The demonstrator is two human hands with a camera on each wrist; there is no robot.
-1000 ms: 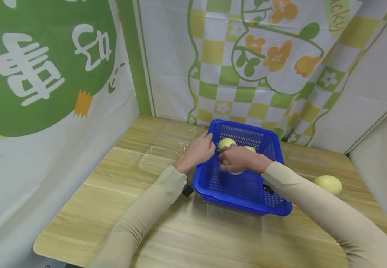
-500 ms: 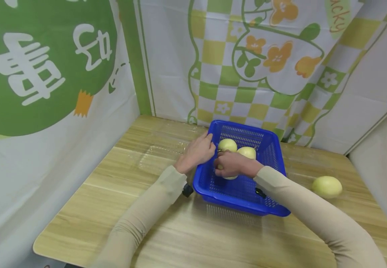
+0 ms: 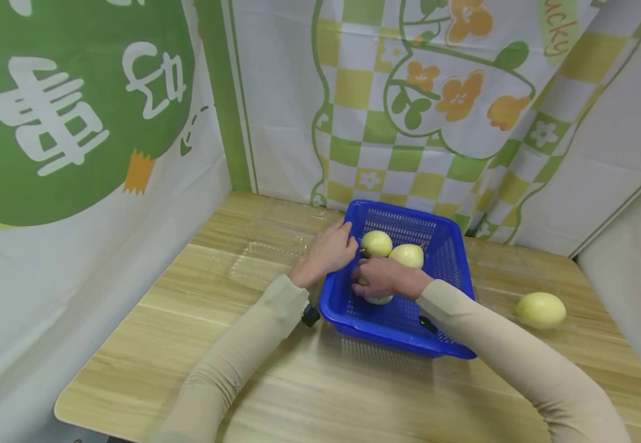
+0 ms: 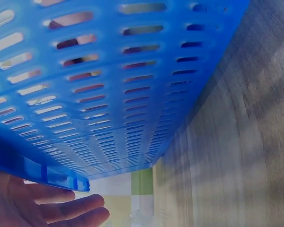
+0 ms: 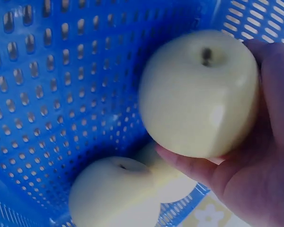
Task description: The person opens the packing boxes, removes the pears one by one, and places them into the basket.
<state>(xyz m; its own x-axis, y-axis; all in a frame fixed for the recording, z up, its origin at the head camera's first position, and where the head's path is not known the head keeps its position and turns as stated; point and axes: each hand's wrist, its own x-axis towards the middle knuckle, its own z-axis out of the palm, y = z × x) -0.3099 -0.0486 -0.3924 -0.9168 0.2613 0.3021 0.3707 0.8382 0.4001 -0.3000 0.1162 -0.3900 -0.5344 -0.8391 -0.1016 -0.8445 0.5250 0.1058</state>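
Note:
My left hand (image 3: 328,251) holds the left rim of a blue plastic basket (image 3: 398,338) with slotted walls. In the left wrist view, several fingers (image 4: 80,208) lie along the rim's outer side; the thumb is hidden there. Inside the basket, my right hand (image 3: 382,277) grips a round, pale yellow pear (image 5: 199,94), mostly covered by the hand in the head view. Fingers and thumb curve around it in the right wrist view. Two more pears, one at the back left (image 3: 376,243) and one beside it (image 3: 407,256), sit behind the hand.
Another pear (image 3: 541,310) rests on the wooden table (image 3: 187,344), right of the basket. Clear plastic trays (image 3: 265,261) lie at the left. Dark wrist-camera parts show near both cuffs. A printed curtain (image 3: 364,123) hangs right behind the basket.
My right hand has moved slightly toward me and to the left with the pear, uncovering the two pears behind. My left hand stays on the rim.

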